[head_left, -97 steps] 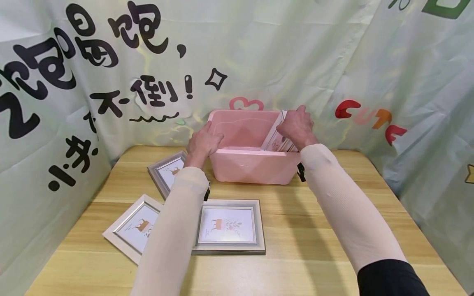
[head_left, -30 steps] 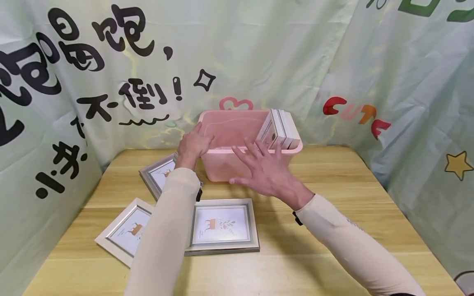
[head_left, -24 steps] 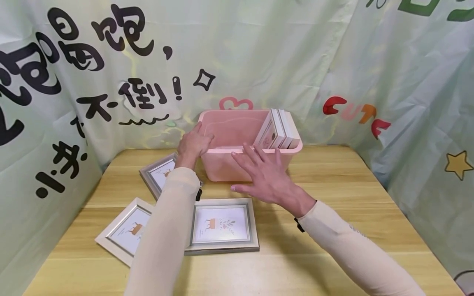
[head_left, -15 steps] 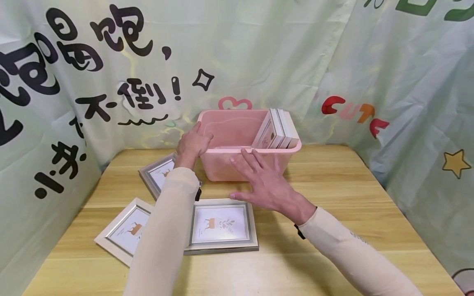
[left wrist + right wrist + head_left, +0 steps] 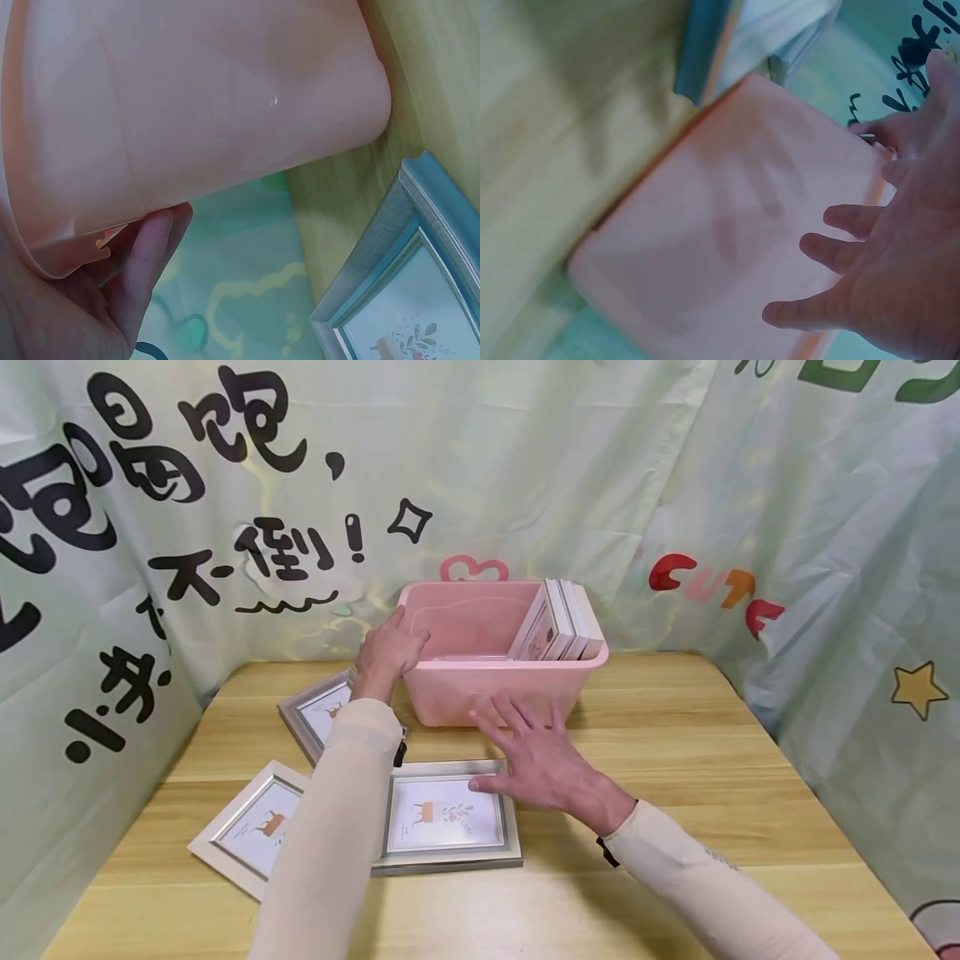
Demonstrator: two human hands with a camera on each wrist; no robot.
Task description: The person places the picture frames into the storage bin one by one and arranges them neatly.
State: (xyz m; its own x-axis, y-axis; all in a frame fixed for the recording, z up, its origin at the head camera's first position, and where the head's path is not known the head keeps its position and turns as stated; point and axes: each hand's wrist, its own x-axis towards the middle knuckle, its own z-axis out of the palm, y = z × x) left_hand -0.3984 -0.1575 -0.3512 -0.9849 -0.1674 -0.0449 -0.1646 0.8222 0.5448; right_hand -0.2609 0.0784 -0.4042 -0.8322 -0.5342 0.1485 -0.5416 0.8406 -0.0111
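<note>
The pink bin [image 5: 453, 693] stands near the table's [image 5: 697, 777] back edge; bare wood runs from it to the right edge, and a strip separates it from the front frame [image 5: 442, 818]. Flat white items [image 5: 566, 627] lean together in its right end. The left hand [image 5: 386, 653], fingers and thumb curled, grips its left rim. The right hand [image 5: 538, 764] hovers before it, fingers spread. A grey frame [image 5: 318, 710] and a pale frame [image 5: 251, 822] lie left.

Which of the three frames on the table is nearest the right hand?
The frame directly in front of the pink bin; the right hand overlaps its corner in the head view. The angled pale frame and the darker one lie farther left.
</note>
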